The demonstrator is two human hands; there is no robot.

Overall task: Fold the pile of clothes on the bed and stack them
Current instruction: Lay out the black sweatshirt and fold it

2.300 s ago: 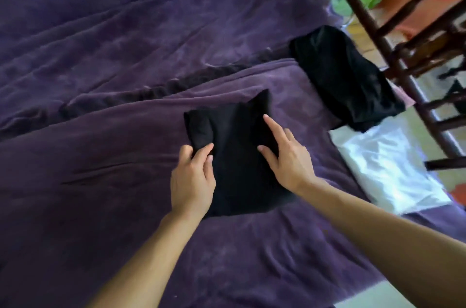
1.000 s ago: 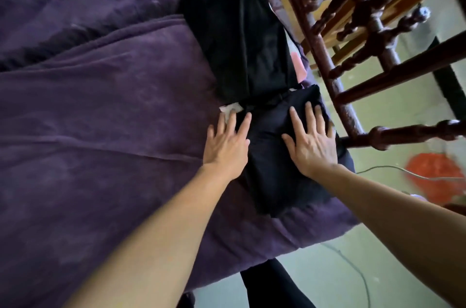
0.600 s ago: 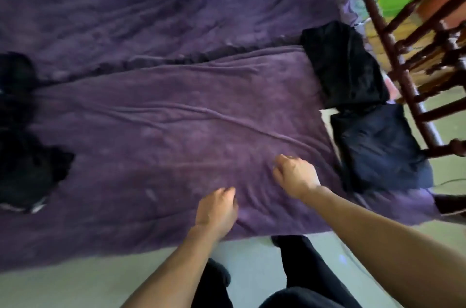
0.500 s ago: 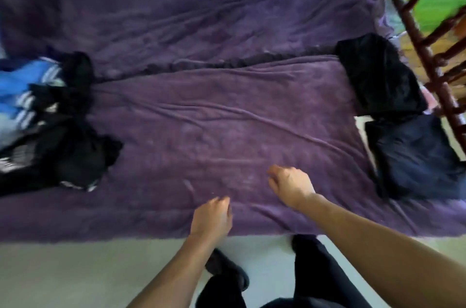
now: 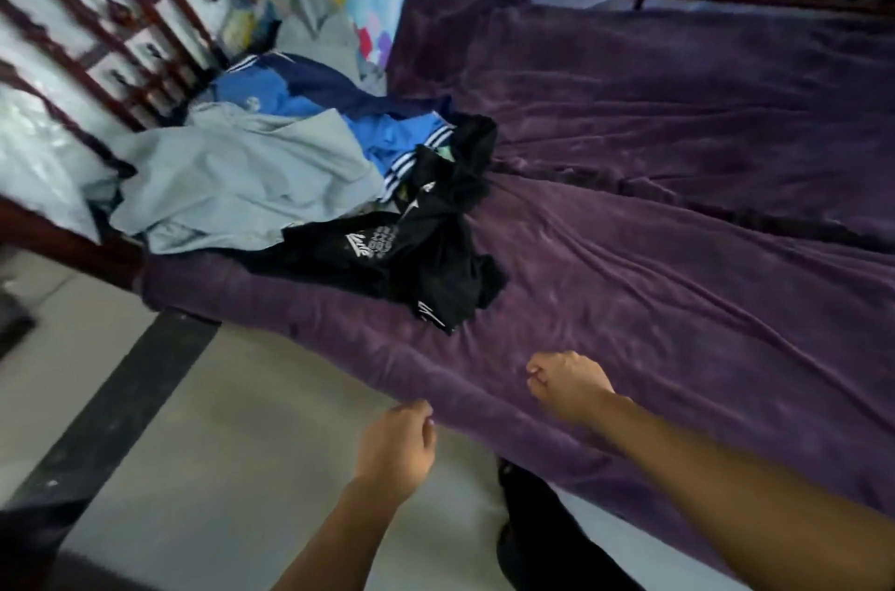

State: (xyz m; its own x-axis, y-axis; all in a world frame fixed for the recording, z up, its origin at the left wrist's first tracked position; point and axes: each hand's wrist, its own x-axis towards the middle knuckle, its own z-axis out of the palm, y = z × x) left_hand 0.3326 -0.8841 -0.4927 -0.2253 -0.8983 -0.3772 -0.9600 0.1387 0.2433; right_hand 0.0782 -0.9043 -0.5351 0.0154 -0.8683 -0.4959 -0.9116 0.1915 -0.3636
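Step judged: fetching the next garment. The left hand (image 5: 394,443) and right hand (image 5: 566,384) are both empty, fingers loosely curled (blur hampers grading the curl), at the near edge of the purple blanket (image 5: 678,300), the left just off it over the floor (image 5: 218,421). The pile of clothes (image 5: 271,174) sits at 10 o'clock, well apart, black garment (image 5: 411,261) nearest, backed against the bed rail (image 5: 58,241). Next move: reach there, pinch the black piece alone, and drag it to bare blanket at 1 o'clock.
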